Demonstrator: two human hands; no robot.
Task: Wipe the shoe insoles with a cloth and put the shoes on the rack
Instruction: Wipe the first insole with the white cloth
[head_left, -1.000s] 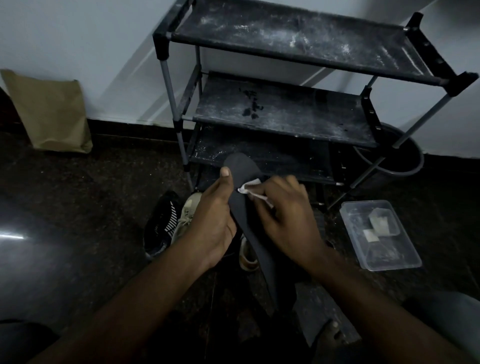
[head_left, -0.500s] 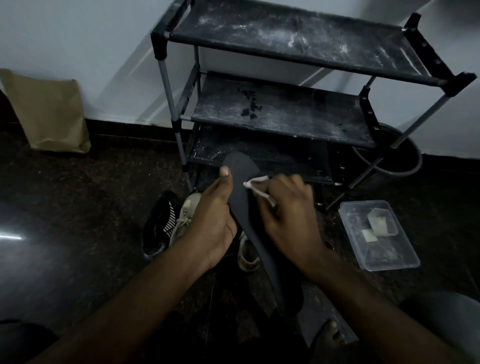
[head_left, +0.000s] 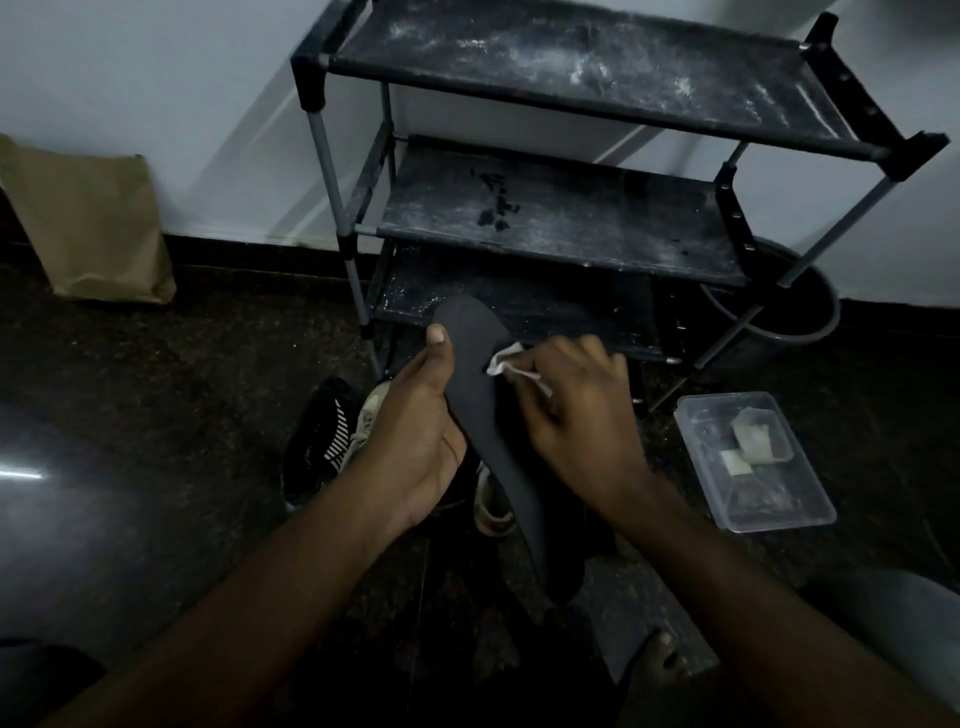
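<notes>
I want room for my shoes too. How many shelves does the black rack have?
3. The top shelf is dusty white; the middle shelf sits below it; the bottom shelf is lowest, partly hidden behind the insole. No more show.

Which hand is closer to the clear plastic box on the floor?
Right. The right hand, pinching the cloth, is nearer the box; the left hand grips the insole farther away.
</notes>
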